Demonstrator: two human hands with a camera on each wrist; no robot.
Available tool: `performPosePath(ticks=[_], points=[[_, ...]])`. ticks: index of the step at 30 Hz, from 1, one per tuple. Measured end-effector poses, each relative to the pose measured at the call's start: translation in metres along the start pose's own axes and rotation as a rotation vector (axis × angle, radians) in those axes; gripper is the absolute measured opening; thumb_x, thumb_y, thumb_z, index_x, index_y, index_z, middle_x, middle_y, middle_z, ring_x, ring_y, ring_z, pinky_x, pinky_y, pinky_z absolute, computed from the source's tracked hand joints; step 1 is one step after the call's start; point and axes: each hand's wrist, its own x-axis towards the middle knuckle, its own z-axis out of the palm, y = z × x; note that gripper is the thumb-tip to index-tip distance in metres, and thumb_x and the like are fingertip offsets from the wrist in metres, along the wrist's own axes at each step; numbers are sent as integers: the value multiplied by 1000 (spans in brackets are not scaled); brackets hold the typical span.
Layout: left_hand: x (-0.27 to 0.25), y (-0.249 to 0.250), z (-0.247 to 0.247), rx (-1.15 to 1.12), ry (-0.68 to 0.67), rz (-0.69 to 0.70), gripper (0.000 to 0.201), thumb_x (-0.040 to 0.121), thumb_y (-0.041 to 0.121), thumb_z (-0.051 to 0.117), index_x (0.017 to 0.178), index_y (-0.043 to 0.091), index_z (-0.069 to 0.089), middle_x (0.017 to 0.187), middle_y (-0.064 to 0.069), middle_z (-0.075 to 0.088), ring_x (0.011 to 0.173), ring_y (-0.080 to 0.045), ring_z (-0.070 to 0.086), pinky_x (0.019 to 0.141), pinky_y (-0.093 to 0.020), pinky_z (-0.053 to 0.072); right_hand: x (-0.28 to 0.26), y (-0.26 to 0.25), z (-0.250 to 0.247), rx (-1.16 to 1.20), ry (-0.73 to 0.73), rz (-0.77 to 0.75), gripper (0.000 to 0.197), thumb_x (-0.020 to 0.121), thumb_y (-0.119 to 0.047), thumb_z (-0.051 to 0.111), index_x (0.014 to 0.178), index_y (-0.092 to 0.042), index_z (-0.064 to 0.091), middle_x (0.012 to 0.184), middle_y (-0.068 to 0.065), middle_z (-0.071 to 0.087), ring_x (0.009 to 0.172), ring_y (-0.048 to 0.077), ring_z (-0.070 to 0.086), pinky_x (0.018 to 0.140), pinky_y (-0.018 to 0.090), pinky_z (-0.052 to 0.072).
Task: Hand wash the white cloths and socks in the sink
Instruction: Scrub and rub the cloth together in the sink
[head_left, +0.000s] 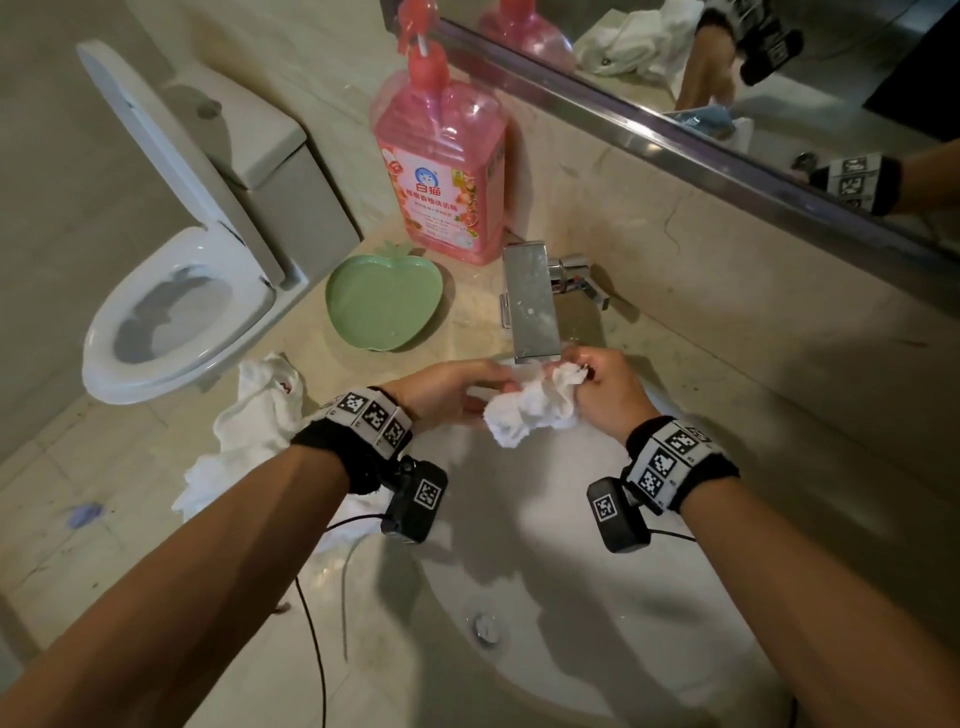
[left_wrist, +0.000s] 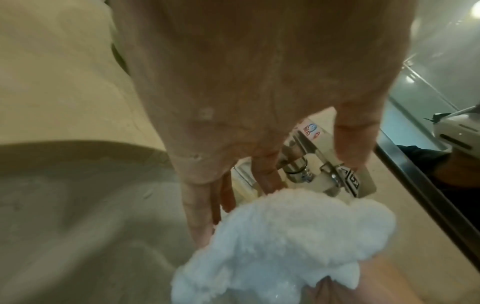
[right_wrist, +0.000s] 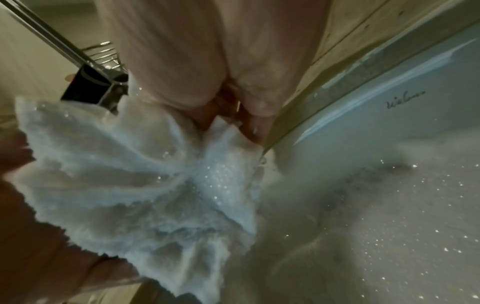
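Beige stone countertop (head_left: 701, 332) around a white sink (head_left: 545, 597). At its left edge lies a pile of white cloths and socks (head_left: 249, 421), unheld. Left hand (head_left: 447, 389): fingers extended, touching the white cloth (head_left: 535, 410) held over the back of the basin below the faucet (head_left: 532, 306). Right hand (head_left: 605, 389): fingers curled, pinching a gathered fold. Judged soft, limp, water-heavy; best gripped by bunched folds.
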Motion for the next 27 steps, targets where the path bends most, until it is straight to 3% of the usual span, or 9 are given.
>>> performPosePath(ticks=[3, 6, 10, 15, 17, 20, 22, 24, 27], points=[[14, 1, 11, 175, 45, 40, 14, 87, 21, 73, 87, 14, 61, 81, 1, 70, 74, -15, 65, 68, -26, 51, -3, -4, -4, 46, 31, -37, 51, 81, 18, 60, 70, -32, 66, 72, -18, 65, 72, -2, 61, 63, 8, 45], [24, 3, 23, 381, 93, 34, 39, 71, 19, 86, 103, 23, 64, 94, 7, 74, 87, -12, 71, 67, -25, 57, -6, -4, -5, 55, 20, -60, 51, 80, 20, 57, 75, -30, 70, 82, -10, 68, 80, 9, 63, 65, 10, 48], [41, 10, 30, 702, 80, 61, 25, 77, 5, 74, 95, 21, 65, 84, 19, 70, 73, 6, 64, 59, -1, 42, -13, -7, -5, -5, -64, -67, 44, 82, 14, 57, 96, -24, 75, 108, 9, 66, 100, 19, 63, 89, 28, 53], [42, 12, 18, 1076, 368, 169, 65, 79, 17, 70, 139, 9, 46, 119, -19, 64, 105, -39, 62, 79, -33, 48, -14, -6, -21, 137, -195, 51, 5, 86, -14, 69, 86, -9, 68, 102, 11, 72, 101, 24, 68, 91, 38, 54], [38, 12, 13, 1094, 406, 247, 66, 74, 18, 74, 134, 11, 49, 116, -18, 65, 102, -37, 62, 79, -36, 50, -10, -2, -25, 275, -123, 123, 21, 87, -17, 74, 88, -8, 55, 101, 21, 70, 98, 29, 71, 87, 44, 58], [31, 15, 9, 1172, 435, 329, 63, 72, 17, 76, 129, 14, 50, 111, -13, 63, 98, -32, 62, 81, -42, 53, 2, 2, -12, 159, -215, 140, 53, 76, -27, 85, 114, -16, 50, 95, 2, 72, 93, 15, 71, 80, 27, 54], [23, 15, 8, 1215, 419, 381, 62, 72, 13, 73, 128, 13, 49, 109, -12, 61, 95, -29, 59, 81, -42, 52, 9, 1, 3, 45, -281, 81, 74, 66, -34, 90, 127, -24, 49, 106, -7, 65, 102, 12, 63, 88, 29, 52], [15, 13, 6, 1210, 427, 409, 59, 70, 8, 70, 125, 11, 50, 110, -11, 61, 97, -28, 57, 82, -40, 50, 15, -1, 15, 29, -319, 22, 78, 61, -40, 90, 129, -29, 53, 120, -9, 63, 114, 8, 59, 94, 27, 50], [4, 7, 1, 1030, 483, 406, 54, 64, 1, 68, 114, 11, 51, 108, -7, 59, 96, -27, 55, 76, -34, 47, 17, -2, 27, -103, -399, 19, 65, 58, -47, 89, 114, -33, 60, 108, -17, 67, 101, -6, 62, 79, 14, 49]])
